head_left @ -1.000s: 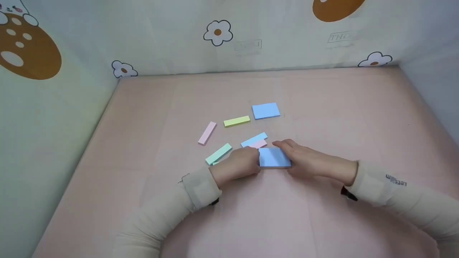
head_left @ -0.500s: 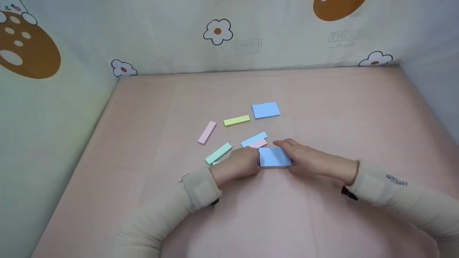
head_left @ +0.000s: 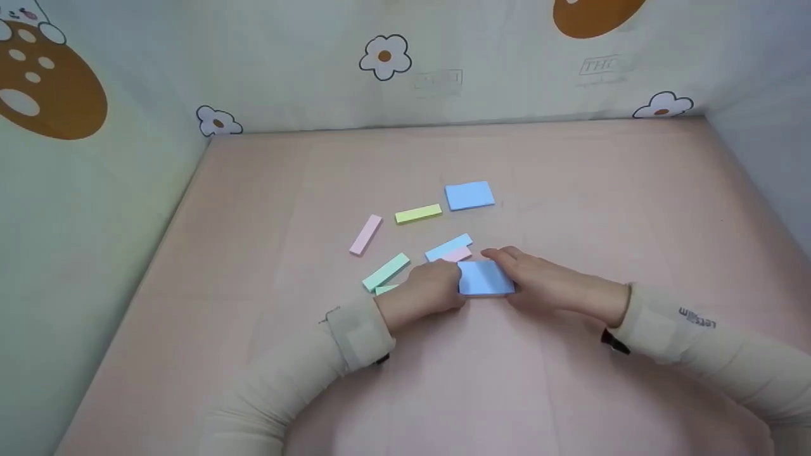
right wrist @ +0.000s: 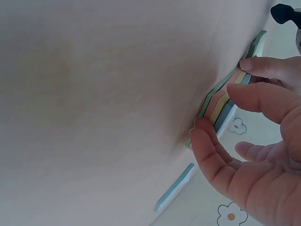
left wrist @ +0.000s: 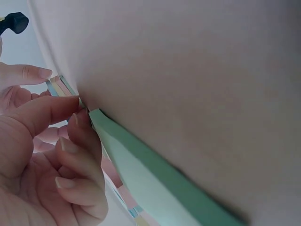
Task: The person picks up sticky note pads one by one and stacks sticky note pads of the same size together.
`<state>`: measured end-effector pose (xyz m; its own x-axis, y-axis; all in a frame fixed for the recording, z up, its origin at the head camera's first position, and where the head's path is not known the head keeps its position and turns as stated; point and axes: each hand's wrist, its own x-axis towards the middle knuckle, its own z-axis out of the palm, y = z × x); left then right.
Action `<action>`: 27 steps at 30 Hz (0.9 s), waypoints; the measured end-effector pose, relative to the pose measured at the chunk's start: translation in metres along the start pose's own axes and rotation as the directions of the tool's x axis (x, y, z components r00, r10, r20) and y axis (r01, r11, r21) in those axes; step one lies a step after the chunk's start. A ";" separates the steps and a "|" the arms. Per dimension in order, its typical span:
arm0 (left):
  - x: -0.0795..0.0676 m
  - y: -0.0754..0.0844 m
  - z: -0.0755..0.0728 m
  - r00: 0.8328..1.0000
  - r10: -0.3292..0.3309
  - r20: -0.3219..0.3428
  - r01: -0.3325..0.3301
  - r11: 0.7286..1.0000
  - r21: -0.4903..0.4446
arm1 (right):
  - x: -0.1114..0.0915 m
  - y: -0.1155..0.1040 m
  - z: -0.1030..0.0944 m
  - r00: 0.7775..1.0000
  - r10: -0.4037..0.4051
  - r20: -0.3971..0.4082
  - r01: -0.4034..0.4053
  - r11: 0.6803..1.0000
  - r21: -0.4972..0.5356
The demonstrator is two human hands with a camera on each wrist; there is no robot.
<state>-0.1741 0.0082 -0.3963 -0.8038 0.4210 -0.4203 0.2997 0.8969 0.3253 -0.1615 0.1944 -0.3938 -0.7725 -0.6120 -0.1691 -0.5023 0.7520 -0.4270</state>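
A stack of sticky note pads (head_left: 485,278), blue on top, lies between my two hands close to the table. In the right wrist view the stack's (right wrist: 217,104) edge shows blue, yellow, pink and green layers. My left hand (head_left: 432,288) pinches its left end, thumb nearest me. On the opposite end, my right hand (head_left: 546,282) grips with thumb and curled fingers at the side. Just beyond the left hand, a narrow blue pad (head_left: 449,246) and a narrow pink pad (head_left: 457,254) lie together, partly hidden.
Two narrow green pads lie left of the left hand, the upper green pad (head_left: 386,272) overlapping the other. Farther back are a pink strip pad (head_left: 366,235), a yellow strip pad (head_left: 418,214) and a wide blue pad (head_left: 469,196). Patterned walls (head_left: 304,76) border the pink table (head_left: 608,183).
My left hand has edged slightly to the right along the stack's left end. The stack, the right hand and the loose pads stay practically where they were.
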 end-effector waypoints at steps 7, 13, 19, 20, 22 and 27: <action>0.000 0.000 0.001 1.000 -0.009 0.003 0.009 1.000 -0.004 | 0.002 0.000 -0.003 0.999 0.025 0.033 -0.026 0.999 0.019; 0.000 0.000 0.001 1.000 0.002 0.005 -0.002 1.000 -0.012 | 0.004 0.001 -0.003 0.998 0.044 0.052 -0.045 0.999 0.022; -0.001 0.000 0.001 1.000 0.004 0.010 -0.004 1.000 -0.009 | 0.005 0.001 -0.002 0.996 0.052 0.066 -0.053 0.998 0.015; -0.001 0.000 0.001 1.000 0.002 0.010 -0.002 1.000 -0.011 | 0.006 0.001 -0.002 0.996 0.050 0.068 -0.051 0.999 0.011; -0.001 0.000 0.001 1.000 0.002 0.004 -0.002 1.000 -0.013 | 0.006 0.001 -0.001 0.997 0.035 0.062 -0.035 0.999 -0.006; -0.001 0.000 0.002 1.000 -0.006 -0.001 0.006 0.999 -0.040 | 0.007 0.002 0.000 0.999 0.004 0.054 -0.003 1.000 -0.024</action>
<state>-0.1723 0.0083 -0.3971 -0.8062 0.4156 -0.4210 0.2742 0.8932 0.3565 -0.1682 0.1914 -0.3960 -0.7526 -0.6211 -0.2187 -0.5093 0.7595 -0.4046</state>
